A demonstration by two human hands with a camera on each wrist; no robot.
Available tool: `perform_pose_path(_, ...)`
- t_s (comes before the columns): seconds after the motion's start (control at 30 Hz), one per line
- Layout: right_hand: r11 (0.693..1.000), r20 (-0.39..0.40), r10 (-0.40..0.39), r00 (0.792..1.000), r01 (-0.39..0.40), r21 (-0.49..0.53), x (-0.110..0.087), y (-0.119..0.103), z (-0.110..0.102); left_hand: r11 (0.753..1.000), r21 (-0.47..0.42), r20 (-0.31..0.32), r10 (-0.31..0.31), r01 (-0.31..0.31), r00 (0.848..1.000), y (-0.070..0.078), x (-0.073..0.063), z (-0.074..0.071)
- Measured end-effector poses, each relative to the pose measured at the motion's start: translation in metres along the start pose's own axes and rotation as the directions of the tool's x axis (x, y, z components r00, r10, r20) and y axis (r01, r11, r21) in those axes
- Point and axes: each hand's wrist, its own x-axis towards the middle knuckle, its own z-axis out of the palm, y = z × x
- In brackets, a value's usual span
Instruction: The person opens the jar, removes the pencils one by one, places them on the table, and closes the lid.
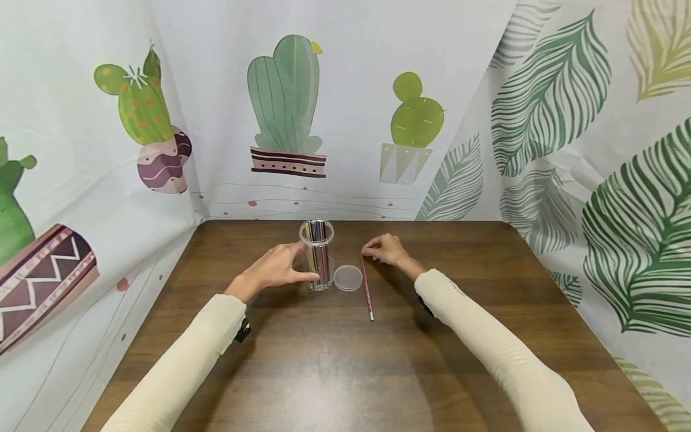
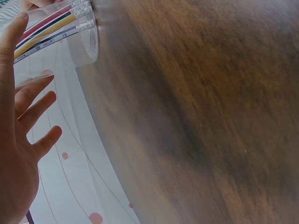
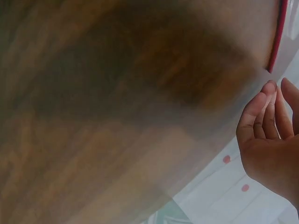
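Observation:
A clear jar (image 1: 324,258) full of upright pencils stands near the far side of the table. My left hand (image 1: 275,264) is at its left, thumb across the front and fingers spread toward the back. In the left wrist view, the hand's (image 2: 23,126) outer fingers are apart from the jar (image 2: 86,44); how firmly it touches is unclear. A red pencil (image 1: 366,288) lies on the table, its white end toward me. My right hand (image 1: 385,249) is at its far end. In the right wrist view, a small gap separates the fingertips (image 3: 268,87) from the pencil (image 3: 279,35).
A clear round lid (image 1: 348,278) lies flat between the jar and the red pencil. Around the wooden table (image 1: 335,366) hangs a white curtain (image 1: 345,120) printed with cacti and leaves, close behind its far edge.

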Motion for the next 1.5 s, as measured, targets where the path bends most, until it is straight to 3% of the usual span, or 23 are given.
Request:
perform_pose_path(0.23,1.000,-0.001,-0.024,1.000,0.024,0.000,0.002,-0.011,-0.015,1.000,0.000,0.014,-0.010,0.010,1.000,0.000,0.000,-0.001)
perform_pose_path(0.37,0.995,-0.026,-0.088,0.996,0.087,-0.041,0.003,-0.021,-0.023,1.000,-0.004,0.015,-0.006,0.006,1.000,-0.001,0.000,0.000)
perform_pose_path(0.53,0.976,-0.058,-0.209,0.976,0.204,-0.079,0.003,-0.044,-0.033,1.000,0.005,0.011,0.001,-0.001,1.000,-0.003,0.002,0.001)
perform_pose_path(0.83,0.947,-0.061,-0.319,0.946,0.320,-0.001,0.010,-0.093,-0.052,1.000,-0.003,0.008,0.021,-0.021,1.000,-0.001,0.002,-0.002)
perform_pose_path(1.0,0.927,-0.061,-0.373,0.926,0.375,0.015,0.012,-0.116,-0.054,0.999,0.008,-0.005,0.035,-0.035,0.999,-0.003,0.002,0.000)
perform_pose_path(1.17,0.919,-0.036,-0.393,0.919,0.394,0.022,0.011,-0.132,-0.049,0.999,-0.007,-0.001,0.037,-0.037,0.999,-0.004,0.002,0.002)
perform_pose_path(1.5,0.907,0.013,-0.422,0.907,0.422,-0.018,0.011,-0.146,-0.043,0.999,-0.010,0.002,0.041,-0.041,0.999,-0.002,0.002,-0.001)
